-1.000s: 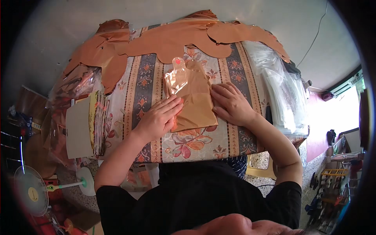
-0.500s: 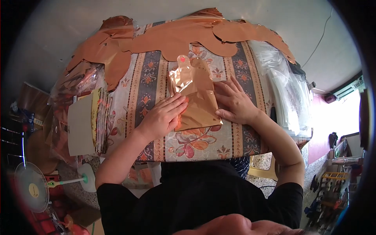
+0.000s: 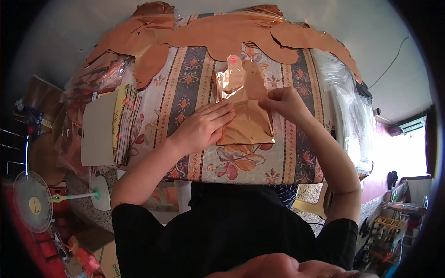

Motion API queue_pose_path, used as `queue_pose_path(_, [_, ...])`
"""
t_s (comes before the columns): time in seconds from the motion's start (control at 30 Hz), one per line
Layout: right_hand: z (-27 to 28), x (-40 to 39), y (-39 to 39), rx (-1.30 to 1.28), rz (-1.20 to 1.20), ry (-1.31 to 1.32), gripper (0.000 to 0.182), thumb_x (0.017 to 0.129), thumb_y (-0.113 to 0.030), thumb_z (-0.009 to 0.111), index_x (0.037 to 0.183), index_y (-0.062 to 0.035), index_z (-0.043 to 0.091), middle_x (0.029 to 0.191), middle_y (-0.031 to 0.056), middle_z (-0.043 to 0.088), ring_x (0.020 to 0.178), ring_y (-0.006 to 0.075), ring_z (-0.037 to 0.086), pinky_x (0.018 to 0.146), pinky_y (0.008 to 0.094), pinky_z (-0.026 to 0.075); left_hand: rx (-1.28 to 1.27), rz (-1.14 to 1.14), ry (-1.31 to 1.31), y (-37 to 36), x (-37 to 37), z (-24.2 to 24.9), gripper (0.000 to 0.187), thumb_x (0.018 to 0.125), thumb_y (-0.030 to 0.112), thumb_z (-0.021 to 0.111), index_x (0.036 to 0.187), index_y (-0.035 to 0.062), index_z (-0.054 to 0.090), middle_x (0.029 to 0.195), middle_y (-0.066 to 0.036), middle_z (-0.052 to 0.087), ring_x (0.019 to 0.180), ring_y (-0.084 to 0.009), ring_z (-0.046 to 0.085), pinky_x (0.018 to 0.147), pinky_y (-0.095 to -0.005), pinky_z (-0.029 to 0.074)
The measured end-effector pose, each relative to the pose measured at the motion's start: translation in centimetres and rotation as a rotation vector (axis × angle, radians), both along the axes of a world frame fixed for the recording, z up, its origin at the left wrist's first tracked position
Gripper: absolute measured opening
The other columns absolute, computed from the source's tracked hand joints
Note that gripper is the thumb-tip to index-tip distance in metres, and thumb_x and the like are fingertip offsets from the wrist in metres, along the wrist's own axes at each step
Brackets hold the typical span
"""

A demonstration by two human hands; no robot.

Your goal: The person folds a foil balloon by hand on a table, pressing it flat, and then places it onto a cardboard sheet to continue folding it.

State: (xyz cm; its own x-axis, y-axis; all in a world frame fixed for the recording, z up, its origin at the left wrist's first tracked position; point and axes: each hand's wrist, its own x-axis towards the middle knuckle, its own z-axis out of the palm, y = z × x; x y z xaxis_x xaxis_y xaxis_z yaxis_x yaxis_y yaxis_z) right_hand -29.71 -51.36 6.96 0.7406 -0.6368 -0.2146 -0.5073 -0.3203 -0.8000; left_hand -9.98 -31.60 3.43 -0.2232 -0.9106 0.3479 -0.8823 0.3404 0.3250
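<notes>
A folded copper-coloured foil balloon point(image 3: 248, 123) lies on the patterned tablecloth point(image 3: 185, 92), its clear neck with a red dot point(image 3: 234, 59) pointing away from me. My left hand point(image 3: 204, 126) rests flat on the foil's left edge, fingers together. At the foil's upper right edge, my right hand point(image 3: 283, 102) pinches a fold between the fingertips.
Several flat copper foil shapes point(image 3: 222, 34) cover the table's far edge. A stack of printed cards point(image 3: 111, 125) lies at the left, a pile of clear plastic bags point(image 3: 350, 106) at the right. A small fan point(image 3: 32, 201) stands on the floor, lower left.
My right hand has lifted from lying flat beside the foil and now pinches its upper right edge. The left hand stays pressed on the foil. The view has shifted slightly.
</notes>
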Motion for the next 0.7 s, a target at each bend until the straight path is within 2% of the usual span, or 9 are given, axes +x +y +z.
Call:
queue_pose_path(0.03, [-0.2, 0.1, -0.2, 0.0, -0.002, 0.003, 0.03, 0.081, -0.025, 0.075, 0.086, 0.0045, 0.071, 0.073, 0.0072, 0.066, 0.068, 0.0118, 0.06, 0.063, 0.0311, 0.048, 0.005, 0.004, 0.004, 0.0, 0.0, 0.1, 0.044, 0.085, 0.003, 0.058, 0.129, -0.0006, 0.058, 0.138, -0.015, 0.054, 0.134, -0.0289, 0.046, 0.112, -0.0412, 0.038])
queue_pose_path(0.1, [-1.0, 0.3, -0.7, -0.189, 0.005, 0.031, 0.03, 0.076, -0.023, 0.077, 0.087, 0.004, 0.07, 0.073, 0.0074, 0.066, 0.067, 0.0117, 0.06, 0.061, 0.0306, 0.048, 0.009, -0.002, 0.004, -0.1, 0.0, 0.2, 0.045, 0.085, 0.003, 0.058, 0.129, -0.0007, 0.058, 0.138, -0.015, 0.054, 0.134, -0.0292, 0.046, 0.112, -0.0414, 0.038])
queue_pose_path(0.2, [-0.9, 0.7, -1.3, -0.181, 0.023, 0.059, 0.031, 0.073, -0.022, 0.078, 0.087, 0.0042, 0.069, 0.072, 0.0078, 0.066, 0.067, 0.012, 0.06, 0.062, 0.0304, 0.048, 0.014, -0.006, -0.011, -0.1, 0.0, 0.5, 0.046, 0.084, 0.003, 0.059, 0.13, -0.0005, 0.057, 0.138, -0.015, 0.054, 0.134, -0.0298, 0.046, 0.112, -0.0417, 0.038])
queue_pose_path(0.4, [-0.3, 1.0, -1.6, -0.251, 0.127, 0.112, 0.028, 0.073, -0.02, 0.076, 0.083, 0.004, 0.067, 0.07, 0.0093, 0.065, 0.065, 0.0148, 0.062, 0.064, 0.0319, 0.049, 0.009, -0.005, -0.045, -0.1, 0.0, 0.4, 0.041, 0.087, 0.009, 0.058, 0.127, 0.0005, 0.058, 0.139, -0.013, 0.053, 0.134, -0.0278, 0.045, 0.114, -0.0409, 0.035])
queue_pose_path(0.7, [-0.7, 0.7, -0.9, -0.351, 0.118, 0.093, 0.025, 0.075, -0.021, 0.073, 0.085, 0.0023, 0.067, 0.073, 0.0114, 0.067, 0.064, 0.021, 0.063, 0.064, 0.0346, 0.05, 0.019, -0.023, -0.006, -0.3, 0.1, 0.3, 0.043, 0.086, 0.014, 0.061, 0.126, -0.0008, 0.059, 0.136, -0.015, 0.055, 0.134, -0.0287, 0.045, 0.113, -0.0411, 0.035])
